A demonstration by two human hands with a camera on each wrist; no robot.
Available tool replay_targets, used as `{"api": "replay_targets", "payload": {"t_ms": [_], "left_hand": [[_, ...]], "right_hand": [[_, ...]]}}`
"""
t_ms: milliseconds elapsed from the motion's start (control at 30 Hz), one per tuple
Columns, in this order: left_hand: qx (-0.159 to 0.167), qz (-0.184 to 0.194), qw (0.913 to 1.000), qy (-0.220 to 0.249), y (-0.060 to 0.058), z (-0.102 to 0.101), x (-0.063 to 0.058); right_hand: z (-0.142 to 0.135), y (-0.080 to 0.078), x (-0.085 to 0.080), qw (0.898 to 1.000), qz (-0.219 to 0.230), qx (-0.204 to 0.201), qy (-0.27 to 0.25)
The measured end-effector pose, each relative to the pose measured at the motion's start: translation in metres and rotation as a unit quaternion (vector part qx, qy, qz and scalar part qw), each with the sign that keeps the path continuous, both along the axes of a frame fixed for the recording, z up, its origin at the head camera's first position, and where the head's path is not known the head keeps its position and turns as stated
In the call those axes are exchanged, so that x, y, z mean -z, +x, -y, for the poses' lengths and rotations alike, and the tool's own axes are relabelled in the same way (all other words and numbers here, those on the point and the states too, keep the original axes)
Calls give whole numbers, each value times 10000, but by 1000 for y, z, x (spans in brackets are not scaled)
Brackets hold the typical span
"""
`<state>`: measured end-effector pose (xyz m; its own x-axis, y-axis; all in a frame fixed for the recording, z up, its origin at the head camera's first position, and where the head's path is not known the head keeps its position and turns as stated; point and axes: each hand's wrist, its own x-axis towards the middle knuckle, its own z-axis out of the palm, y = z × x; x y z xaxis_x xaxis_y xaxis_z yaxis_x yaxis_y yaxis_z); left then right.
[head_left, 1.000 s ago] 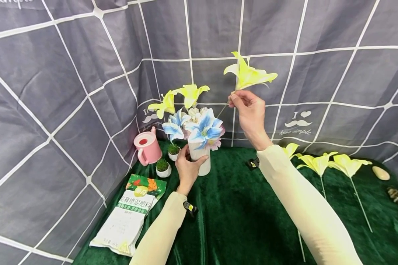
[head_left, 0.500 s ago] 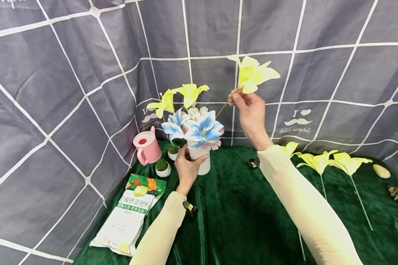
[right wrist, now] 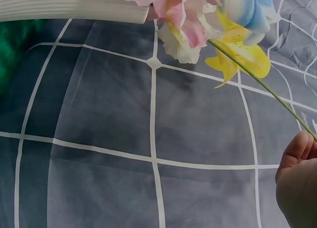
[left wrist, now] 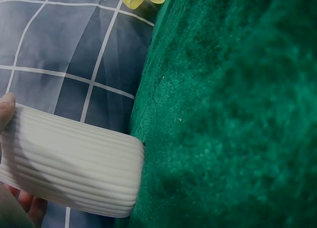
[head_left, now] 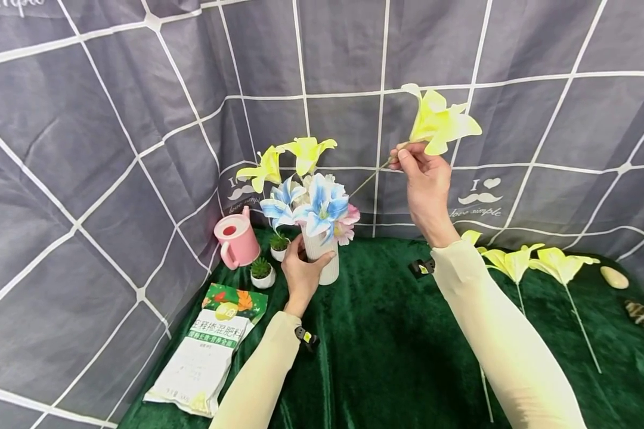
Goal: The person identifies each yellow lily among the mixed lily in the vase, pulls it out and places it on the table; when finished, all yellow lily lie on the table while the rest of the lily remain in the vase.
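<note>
My left hand [head_left: 303, 269] grips the ribbed white vase [head_left: 330, 262], thumb in front and fingers round its far left side. The vase stands upright on the green cloth, filled with blue-and-white lilies [head_left: 322, 205], pink blooms [head_left: 346, 223] and yellow lilies [head_left: 308, 154]. Up to the right, my right hand [head_left: 426, 182] pinches a yellow lily [head_left: 442, 122] by its stem just below the bloom. That stem [right wrist: 262, 84] slants down left to the bouquet, its lower end hidden among the flowers. In the left wrist view the vase [left wrist: 74, 161] shows sideways between thumb and fingers.
Left of the vase stand two small potted succulents [head_left: 262, 271] and a pink watering can [head_left: 238, 241]. A fertilizer bag [head_left: 204, 351] lies nearer the front. On the right lie several yellow lilies [head_left: 563, 265], a smooth pale stone [head_left: 614, 277] and a striped shell-like object [head_left: 641, 313]. A grid-patterned curtain hangs behind.
My right hand has moved right with the yellow lily, and more of its stem shows. The blue lily at the front of the bouquet has turned slightly. My left hand stays on the vase.
</note>
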<state>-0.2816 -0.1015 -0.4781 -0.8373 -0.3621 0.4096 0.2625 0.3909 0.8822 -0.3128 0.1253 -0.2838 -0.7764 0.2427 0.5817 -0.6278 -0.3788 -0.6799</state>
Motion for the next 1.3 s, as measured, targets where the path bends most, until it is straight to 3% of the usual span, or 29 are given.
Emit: {"api": "replay_targets", "payload": {"t_ms": [800, 1067, 1300], "left_hand": [[51, -150, 9999, -49, 2, 0, 2], [-6, -123, 9999, -18, 2, 0, 1], [21, -18, 10000, -81, 1, 1, 2]], "right_hand": [[23, 7, -8, 9980, -438, 76, 457], [21, 13, -9, 9987, -354, 106, 350], [34, 15, -14, 9973, -349, 9, 644]]}}
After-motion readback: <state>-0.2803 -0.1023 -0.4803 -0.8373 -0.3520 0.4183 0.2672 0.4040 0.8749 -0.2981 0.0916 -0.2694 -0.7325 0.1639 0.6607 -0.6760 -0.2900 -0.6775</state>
